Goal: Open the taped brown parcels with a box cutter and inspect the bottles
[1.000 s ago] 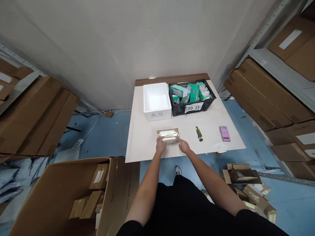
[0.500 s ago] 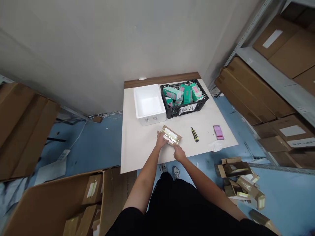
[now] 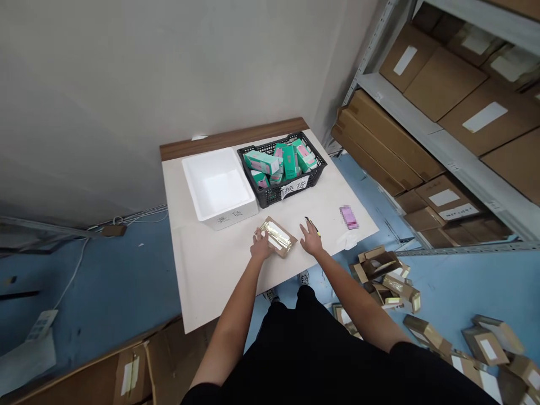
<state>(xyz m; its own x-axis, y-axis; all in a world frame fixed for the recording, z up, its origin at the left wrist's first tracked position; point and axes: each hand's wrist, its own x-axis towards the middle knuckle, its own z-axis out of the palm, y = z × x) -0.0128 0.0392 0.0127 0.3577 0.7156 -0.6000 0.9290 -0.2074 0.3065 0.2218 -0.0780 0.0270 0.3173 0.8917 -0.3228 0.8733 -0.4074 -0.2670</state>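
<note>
A small cardboard parcel with a white label and shiny clear tape lies on the white table. My left hand grips its left end, thumb along the near side and fingers on top. To the right of the parcel, my right hand is over a black and yellow utility knife and hides its middle. The fingers of that hand are apart; whether they touch the knife I cannot tell.
Behind the parcel stand a white foam box and a black plastic crate of green and pink boxes. A blurred pink item lies at the right. Cardboard boxes litter the floor beside a loaded shelf.
My right hand has left the parcel and moved right to the utility knife. My left hand stays on the parcel. The whole view has swung to the right.
</note>
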